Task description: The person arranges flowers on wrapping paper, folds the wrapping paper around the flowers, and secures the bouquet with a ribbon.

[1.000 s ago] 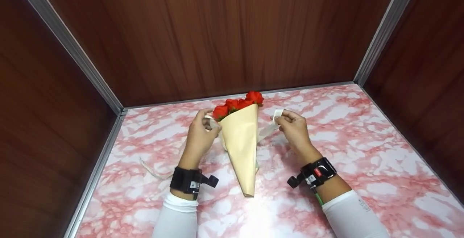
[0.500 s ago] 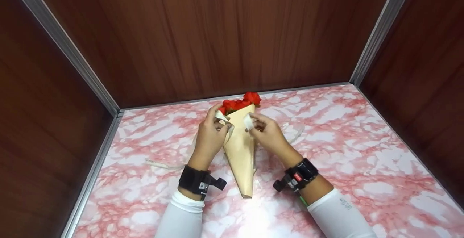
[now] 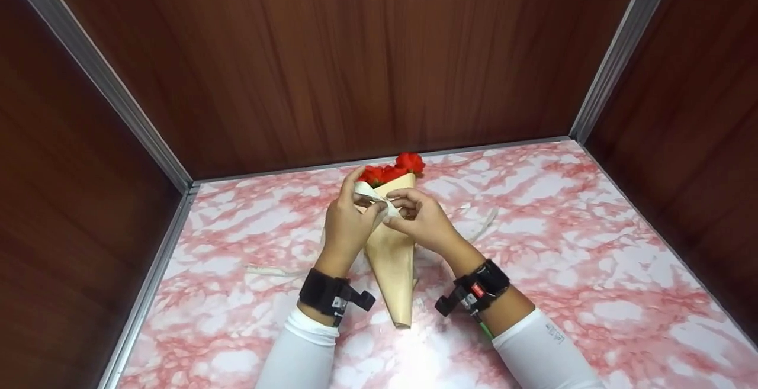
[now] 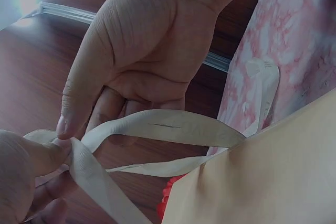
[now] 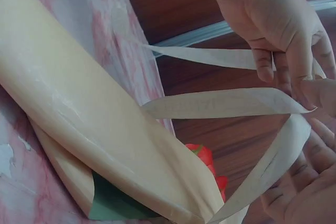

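A bouquet of red artificial-looking roses lies on the table, wrapped in a cream paper cone. Over the cone, my left hand and right hand meet. Both pinch a whitish ribbon between thumb and fingers, with its strands crossing at the fingertips. In the left wrist view the ribbon runs from the paper to the right hand, beside the left hand. Ribbon strands also stretch from the paper in the right wrist view. Where the ribbon passes round the bouquet is hidden.
One ribbon tail trails on the table to the left, another to the right. The pink-and-white marbled tabletop is bounded by dark wood panels with metal edging. Green paper peeks out under the cone.
My right hand has come leftward with its piece of ribbon, and my left hand has shifted slightly right. The hands, apart at first, now meet over the bouquet, and the ribbon strands cross.
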Demonstrator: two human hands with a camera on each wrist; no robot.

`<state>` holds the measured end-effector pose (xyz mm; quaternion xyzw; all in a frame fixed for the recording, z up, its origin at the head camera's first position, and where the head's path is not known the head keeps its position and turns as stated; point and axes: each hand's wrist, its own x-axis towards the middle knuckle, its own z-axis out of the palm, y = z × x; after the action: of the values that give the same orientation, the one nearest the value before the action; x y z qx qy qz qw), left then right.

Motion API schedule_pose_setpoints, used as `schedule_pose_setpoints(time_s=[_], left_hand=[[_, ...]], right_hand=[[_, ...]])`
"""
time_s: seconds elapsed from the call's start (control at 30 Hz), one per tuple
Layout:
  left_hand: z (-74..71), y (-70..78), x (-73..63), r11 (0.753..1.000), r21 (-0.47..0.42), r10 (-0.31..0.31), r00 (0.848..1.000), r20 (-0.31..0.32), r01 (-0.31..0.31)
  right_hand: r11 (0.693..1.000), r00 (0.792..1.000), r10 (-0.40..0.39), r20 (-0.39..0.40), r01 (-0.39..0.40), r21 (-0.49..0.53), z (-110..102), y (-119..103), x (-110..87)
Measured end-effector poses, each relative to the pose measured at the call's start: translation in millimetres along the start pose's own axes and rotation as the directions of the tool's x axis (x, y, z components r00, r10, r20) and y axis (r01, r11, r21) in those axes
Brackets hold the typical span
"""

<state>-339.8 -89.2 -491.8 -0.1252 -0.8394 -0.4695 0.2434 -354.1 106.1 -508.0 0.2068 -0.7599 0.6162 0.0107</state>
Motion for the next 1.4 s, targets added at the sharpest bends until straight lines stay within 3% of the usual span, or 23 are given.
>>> schedule_pose_setpoints(time_s=[0.23, 0.33, 0.43, 0.6, 0.73, 0.87, 0.97, 1.17, 1.3, 1.37, 1.4], left_hand=[[0.2, -0.7, -3.1, 0.999, -0.020, -0.027, 1.000, -0.009, 0.027], [0.2, -2.7, -3.3, 0.998, -0.057, -0.026, 0.999, 0.026, 0.027], [0.9, -5.9, -2.7, 0.988, -0.147, -0.026, 0.994, 0.108, 0.042], [3.0, -12.4, -3.3, 0.953, -0.289, -0.002, 0.953, 0.303, 0.094], [1.5, -14.6, -5.7, 0.953, -0.278, -0.004, 0.924, 0.381, 0.119], [-1.4, -14.4, -6.8, 0.977, -0.195, -0.008, 0.923, 0.384, 0.089], [-3.6, -12.7, -6.0, 0.989, -0.143, 0.014, 0.933, 0.359, 0.040], [-10.7, -10.0, -3.9, 0.985, -0.170, 0.069, 0.953, 0.296, -0.019], [-18.9, -5.0, -4.8, 0.974, -0.227, 0.057, 0.952, 0.302, 0.014], [-23.5, -1.0, -5.2, 0.964, -0.259, 0.027, 0.939, 0.343, 0.067], [-25.8, 1.4, -5.5, 0.958, -0.267, 0.004, 0.925, 0.379, 0.105]], right_hand=[[0.998, 0.999, 0.042, -0.033, -0.041, 0.040, 3.7, -2.0, -2.7], [0.996, 0.995, 0.072, -0.067, -0.068, 0.053, 2.0, -2.8, -2.0], [0.995, 0.994, 0.083, -0.073, -0.079, 0.057, -1.7, -2.7, -1.1], [0.994, 0.997, 0.073, -0.038, -0.070, 0.081, -7.7, -1.6, -0.8], [0.990, 0.995, 0.097, -0.026, -0.094, 0.103, -10.1, -0.3, -2.2], [0.987, 0.992, 0.120, -0.028, -0.116, 0.112, -10.8, 1.1, -2.2], [0.984, 0.991, 0.133, -0.025, -0.129, 0.120, -11.0, 1.2, -1.5], [0.989, 0.990, 0.130, -0.050, -0.126, 0.075, -11.2, 0.7, -1.0], [0.995, 0.992, 0.099, -0.080, -0.097, 0.027, -11.0, 2.0, -1.2], [0.995, 0.991, 0.098, -0.088, -0.096, 0.034, -11.2, 2.0, -1.7], [0.994, 0.990, 0.105, -0.090, -0.101, 0.046, -11.4, 1.9, -1.9]])
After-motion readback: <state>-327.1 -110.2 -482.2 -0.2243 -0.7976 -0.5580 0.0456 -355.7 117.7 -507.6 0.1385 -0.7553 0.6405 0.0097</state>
